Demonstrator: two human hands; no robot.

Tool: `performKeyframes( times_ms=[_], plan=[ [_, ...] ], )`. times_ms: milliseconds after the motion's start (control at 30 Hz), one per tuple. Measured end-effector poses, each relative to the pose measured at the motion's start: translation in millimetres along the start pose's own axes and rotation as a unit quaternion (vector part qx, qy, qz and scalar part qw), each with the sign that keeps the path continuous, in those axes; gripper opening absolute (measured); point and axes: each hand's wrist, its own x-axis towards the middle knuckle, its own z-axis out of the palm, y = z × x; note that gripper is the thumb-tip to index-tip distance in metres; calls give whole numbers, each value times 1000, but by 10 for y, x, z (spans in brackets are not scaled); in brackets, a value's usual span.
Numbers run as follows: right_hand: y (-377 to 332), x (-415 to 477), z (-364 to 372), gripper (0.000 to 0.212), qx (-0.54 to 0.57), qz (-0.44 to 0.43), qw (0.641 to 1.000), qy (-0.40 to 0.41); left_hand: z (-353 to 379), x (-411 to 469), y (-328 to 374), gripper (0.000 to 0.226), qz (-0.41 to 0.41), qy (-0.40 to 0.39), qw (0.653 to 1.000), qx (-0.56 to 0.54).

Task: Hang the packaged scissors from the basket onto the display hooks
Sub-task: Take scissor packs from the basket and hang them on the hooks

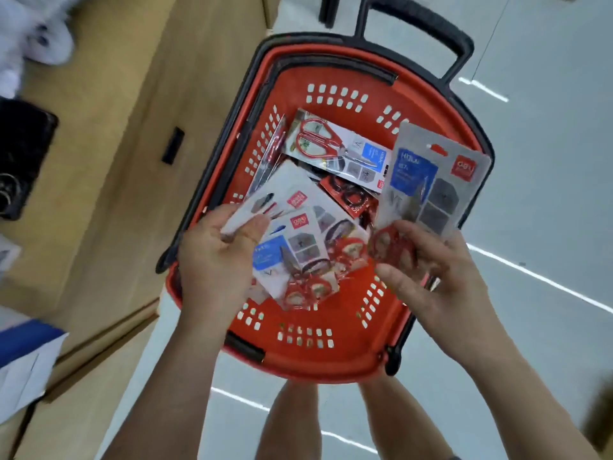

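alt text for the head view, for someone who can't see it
Seen from above, a person's left hand grips a fan of scissor packs and the right hand holds one more pack by its lower end, both over a red basket on a pale floor. Other packs lie loose in the basket.

The basket (pixel 318 366) stands on the floor (pixel 547 161), a cabinet (pixel 132 161) to its left. Loose packs (pixel 338 151) lie inside. Over it the left hand (pixel 215 263) holds a bundle (pixel 292 240), the right hand (pixel 441 280) a single pack (pixel 431 180) beside it.
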Motion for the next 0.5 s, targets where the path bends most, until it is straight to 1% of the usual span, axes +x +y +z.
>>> performKeyframes(
  times_ms=[33, 67, 100, 167, 233, 267, 300, 333, 367, 433, 467, 500],
  plan=[
    [-93, 34, 5, 71, -17, -15, 1000, -22, -65, -5, 90, 13, -3, 1, 1000, -13],
    [-185, 75, 16, 84, -38, -37, 998, -42, -128, -10, 171, 11, -5, -1, 1000, -23],
    [-269, 121, 22, 91, -61, -63, 994, -61, -184, -13, 257, 11, -7, -7, 1000, -30],
    [-422, 241, 16, 103, -116, -99, 984, -87, -295, -7, 407, 9, -3, -24, 999, -25],
    [-572, 363, -11, 110, -143, -96, 978, -115, -394, 11, 524, 10, -6, -37, 999, -25],
    [-640, 410, -27, 109, -137, -86, 977, -137, -427, 21, 569, 10, -6, -46, 999, -27],
    [-695, 444, -39, 103, -121, -76, 976, -162, -445, 31, 600, 10, -3, -52, 998, -28],
    [-747, 461, -39, 91, -97, -70, 976, -184, -449, 38, 628, 10, 1, -55, 998, -34],
    [-782, 460, -25, 73, -56, -60, 976, -200, -441, 46, 640, 11, 0, -51, 998, -47],
    [-847, 416, 33, 41, 69, -12, 974, -215, -405, 79, 633, 12, -13, -24, 996, -84],
    [-859, 386, 73, 31, 117, 14, 969, -216, -372, 103, 620, 12, -15, -6, 995, -98],
    [-858, 360, 116, 23, 142, 31, 967, -209, -334, 127, 599, 12, -13, 8, 994, -109]
  ],
)
